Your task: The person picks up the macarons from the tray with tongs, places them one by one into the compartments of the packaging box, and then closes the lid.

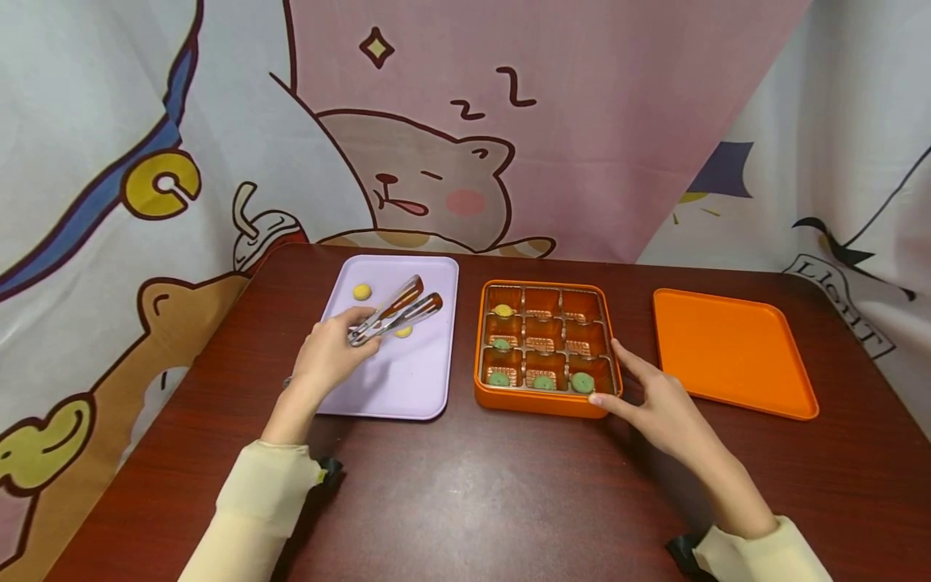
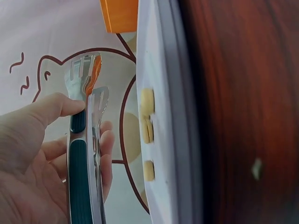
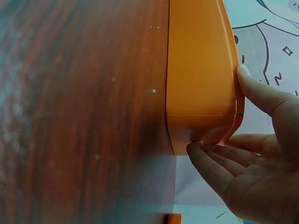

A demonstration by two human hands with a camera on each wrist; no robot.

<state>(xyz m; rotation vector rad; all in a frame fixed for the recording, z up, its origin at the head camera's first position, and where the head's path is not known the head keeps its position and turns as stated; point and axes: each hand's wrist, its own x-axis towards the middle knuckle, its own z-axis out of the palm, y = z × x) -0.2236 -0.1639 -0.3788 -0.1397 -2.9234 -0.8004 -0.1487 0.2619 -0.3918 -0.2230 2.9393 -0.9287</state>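
Note:
My left hand (image 1: pixel 330 349) holds a pair of metal tongs (image 1: pixel 396 314) with dark green grips (image 2: pixel 80 177); the tong tips stand apart above the lilac tray (image 1: pixel 393 392). Round yellow pieces, like small cookies, lie on the tray, one (image 1: pixel 362 292) near its back left and another (image 2: pixel 147 101) seen in the left wrist view. At the front right corner of an orange box (image 1: pixel 538 403), my right hand (image 1: pixel 665 412) grips the rim and side between thumb and fingers. A clear divided insert fills the box. It holds a yellow piece (image 1: pixel 503 310) at back left and several green pieces (image 1: pixel 583 382) in the left column and front row.
An orange lid (image 1: pixel 735 352) lies flat on the brown table (image 1: pixel 465 501), right of the box. Behind the table hangs a cartoon-printed cloth (image 1: pixel 582 121). A gap of bare table separates the lilac tray from the box.

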